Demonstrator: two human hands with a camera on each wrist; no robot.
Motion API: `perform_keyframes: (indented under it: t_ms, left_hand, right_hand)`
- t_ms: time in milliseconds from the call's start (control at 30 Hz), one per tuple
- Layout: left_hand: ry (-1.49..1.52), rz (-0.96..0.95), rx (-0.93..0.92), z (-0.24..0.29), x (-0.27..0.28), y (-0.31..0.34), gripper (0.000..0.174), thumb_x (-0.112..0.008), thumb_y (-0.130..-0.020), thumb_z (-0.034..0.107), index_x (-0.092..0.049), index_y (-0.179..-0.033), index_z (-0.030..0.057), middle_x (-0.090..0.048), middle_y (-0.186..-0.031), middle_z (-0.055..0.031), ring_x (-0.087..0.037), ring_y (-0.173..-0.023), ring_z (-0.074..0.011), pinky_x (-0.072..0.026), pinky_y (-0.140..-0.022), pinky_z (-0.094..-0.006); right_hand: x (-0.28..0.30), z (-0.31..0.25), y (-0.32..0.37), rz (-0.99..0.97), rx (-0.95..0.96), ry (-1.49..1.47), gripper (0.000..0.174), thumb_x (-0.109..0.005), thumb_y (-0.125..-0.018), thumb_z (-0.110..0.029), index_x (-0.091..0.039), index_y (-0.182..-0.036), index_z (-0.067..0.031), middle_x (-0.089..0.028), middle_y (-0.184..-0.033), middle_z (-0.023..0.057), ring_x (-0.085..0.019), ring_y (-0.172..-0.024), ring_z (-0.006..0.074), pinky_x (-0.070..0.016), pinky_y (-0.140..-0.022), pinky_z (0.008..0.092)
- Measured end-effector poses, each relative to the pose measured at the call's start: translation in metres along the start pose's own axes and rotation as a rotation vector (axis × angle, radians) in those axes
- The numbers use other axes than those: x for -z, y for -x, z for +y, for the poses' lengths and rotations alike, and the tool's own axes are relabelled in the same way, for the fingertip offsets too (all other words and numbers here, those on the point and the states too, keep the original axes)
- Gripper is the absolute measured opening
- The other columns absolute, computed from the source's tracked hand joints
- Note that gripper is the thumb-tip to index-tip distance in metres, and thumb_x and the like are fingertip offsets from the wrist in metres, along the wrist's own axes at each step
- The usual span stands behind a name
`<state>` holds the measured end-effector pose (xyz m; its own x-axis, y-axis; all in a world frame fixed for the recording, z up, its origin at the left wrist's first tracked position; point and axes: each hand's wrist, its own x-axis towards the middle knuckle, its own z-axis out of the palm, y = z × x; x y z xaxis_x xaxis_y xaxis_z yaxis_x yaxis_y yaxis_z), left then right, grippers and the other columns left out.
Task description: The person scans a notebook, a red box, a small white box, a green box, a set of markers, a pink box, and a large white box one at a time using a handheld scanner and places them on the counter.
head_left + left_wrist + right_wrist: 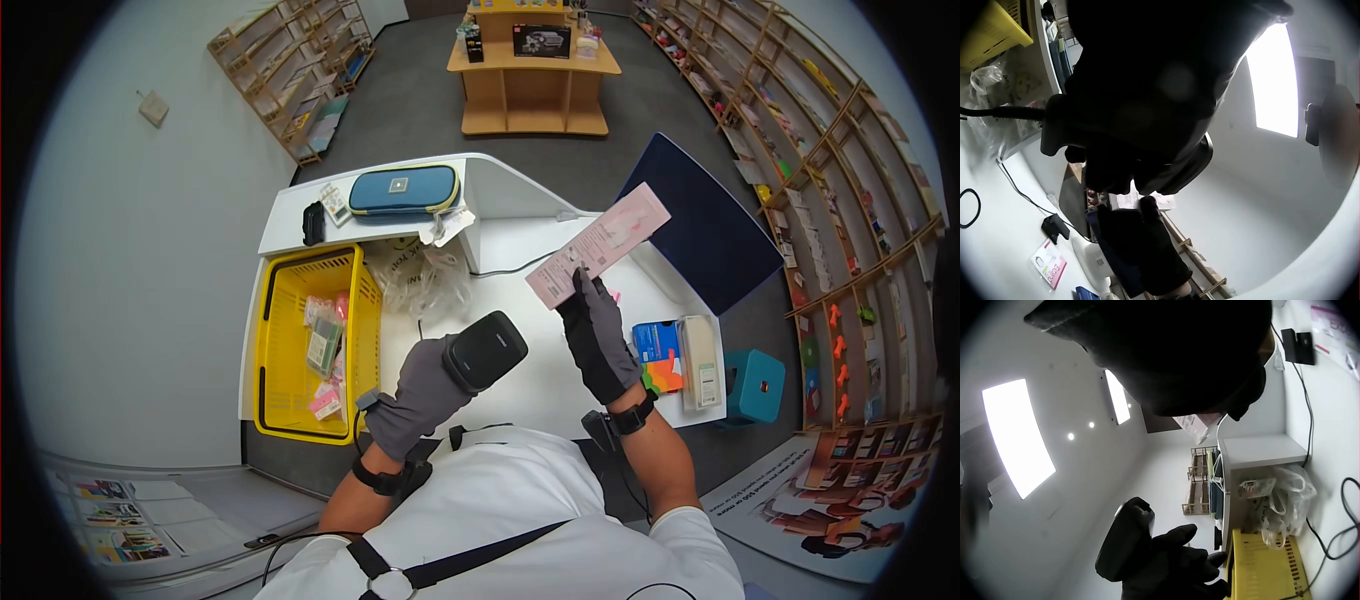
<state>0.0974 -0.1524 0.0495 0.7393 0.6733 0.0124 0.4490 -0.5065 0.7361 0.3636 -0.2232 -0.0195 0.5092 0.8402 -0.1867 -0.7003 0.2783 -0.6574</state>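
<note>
My left hand (425, 390), in a grey glove, grips a black handheld scanner (487, 350), its broad rounded head uppermost. In the left wrist view a black cable (1010, 112) leads to the scanner's handle. A slim pink box (605, 240) with printed text and a barcode is held at its lower part by my right hand (597, 340), also gloved. The box is raised over the white counter (500, 300) and tilted, its upper end overlapping the dark screen. A gap separates the box from the scanner. In the right wrist view my glove hides most of the pink box (1194, 425).
Left on the counter is a yellow basket (265, 350) holding several packages, beside clear plastic bags (420, 285). A blue case (400, 190) lies on the raised ledge. At right stand a dark blue screen (710, 220), a blue-orange pack (658, 345) and a teal container (757, 387).
</note>
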Motion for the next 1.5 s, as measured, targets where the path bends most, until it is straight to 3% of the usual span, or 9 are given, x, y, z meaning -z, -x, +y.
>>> perform_keyframes:
  t_ms: [333,433,600,700,1000,1233,1333,1433,1500]
  left_hand:
    - [-0.035,0.064,-0.033,-0.015,-0.003,0.02,0.027,-0.089,-0.082,0.018,-0.074,-0.099,0.003,-0.076,-0.086,-0.016,-0.074,-0.077,-0.036,-0.058,-0.07,-0.0395]
    - [0.031,0.11,-0.013,-0.013,0.001,0.027,0.027,-0.086,-0.079,0.019,-0.074,-0.099,0.006,-0.075,-0.084,-0.0175,-0.073,-0.082,-0.0411,-0.0582,-0.074,-0.044]
    - [0.001,0.126,-0.04,-0.009,0.011,0.037,0.026,-0.088,-0.079,0.013,-0.073,-0.097,0.0031,-0.075,-0.085,-0.0173,-0.073,-0.076,-0.0373,-0.0582,-0.072,-0.0406]
    - [0.007,0.138,-0.054,-0.02,0.009,0.042,0.026,-0.088,-0.079,0.013,-0.073,-0.097,0.0028,-0.075,-0.085,-0.0181,-0.072,-0.077,-0.0379,-0.0582,-0.072,-0.0411]
    - [0.087,0.204,-0.02,-0.029,0.027,0.067,0.036,-0.091,-0.079,0.027,-0.074,-0.102,0.0053,-0.075,-0.086,-0.0172,-0.071,-0.08,-0.042,-0.0583,-0.075,-0.0454]
    - [0.16,0.187,0.01,0.002,0.047,0.085,0.041,-0.093,-0.08,0.03,-0.074,-0.106,0.0037,-0.077,-0.091,-0.0159,-0.075,-0.085,-0.0363,-0.059,-0.079,-0.0426]
    - [0.269,0.309,-0.089,0.019,0.046,0.086,0.041,-0.093,-0.081,0.027,-0.074,-0.109,0.0032,-0.077,-0.095,-0.0144,-0.075,-0.088,-0.033,-0.0593,-0.081,-0.0415]
    - [0.289,0.341,-0.134,0.023,0.041,0.086,0.041,-0.092,-0.082,0.024,-0.073,-0.112,0.003,-0.078,-0.101,-0.0129,-0.075,-0.091,-0.0302,-0.0594,-0.082,-0.0402]
    - [0.226,0.305,-0.124,0.021,0.036,0.086,0.041,-0.092,-0.083,0.02,-0.073,-0.114,0.0029,-0.078,-0.107,-0.0115,-0.075,-0.095,-0.0278,-0.0593,-0.084,-0.0387]
  right_hand:
    - [-0.004,0.003,0.016,0.068,-0.022,0.274,0.044,-0.059,-0.115,-0.025,-0.055,-0.148,0.0034,-0.064,-0.135,0.0118,-0.066,-0.123,0.0194,-0.0542,-0.111,0.0346]
    - [0.0,0.012,0.025,-0.061,0.411,1.066,0.045,-0.056,-0.116,-0.034,-0.058,-0.143,0.0017,-0.067,-0.117,0.0079,-0.068,-0.099,0.0188,-0.0589,-0.085,0.0313]
    - [-0.007,0.023,0.022,-0.101,0.401,0.931,0.043,-0.059,-0.115,-0.033,-0.059,-0.143,-0.0012,-0.068,-0.118,0.0064,-0.069,-0.104,0.0189,-0.0583,-0.089,0.0312]
    - [-0.022,0.026,0.019,0.016,-0.011,0.239,0.04,-0.061,-0.113,-0.028,-0.059,-0.144,-0.0015,-0.069,-0.122,0.0071,-0.069,-0.108,0.0189,-0.0563,-0.097,0.0311]
    - [-0.05,0.087,0.007,-0.444,-0.413,0.693,0.036,-0.06,-0.112,-0.023,-0.06,-0.141,-0.0002,-0.07,-0.126,0.0077,-0.069,-0.116,0.0213,-0.0511,-0.109,0.0323]
    - [-0.093,0.134,-0.007,-1.204,0.029,1.315,0.043,-0.06,-0.111,-0.017,-0.056,-0.15,-0.0006,-0.066,-0.139,0.016,-0.07,-0.116,0.0242,-0.057,-0.101,0.0336]
    - [-0.116,0.143,0.001,-1.36,0.771,1.095,0.052,-0.06,-0.111,-0.019,-0.049,-0.159,-0.005,-0.062,-0.146,0.0184,-0.07,-0.121,0.0296,-0.0561,-0.105,0.0355]
    - [-0.144,0.14,0.021,-1.119,-0.589,0.294,0.063,-0.064,-0.109,-0.024,-0.042,-0.165,-0.0069,-0.062,-0.149,0.0188,-0.07,-0.122,0.0306,-0.0565,-0.105,0.0372]
    - [-0.136,0.141,0.023,-1.045,-0.629,0.284,0.062,-0.065,-0.109,-0.025,-0.043,-0.165,-0.0062,-0.063,-0.148,0.019,-0.07,-0.121,0.0296,-0.0569,-0.105,0.0374]
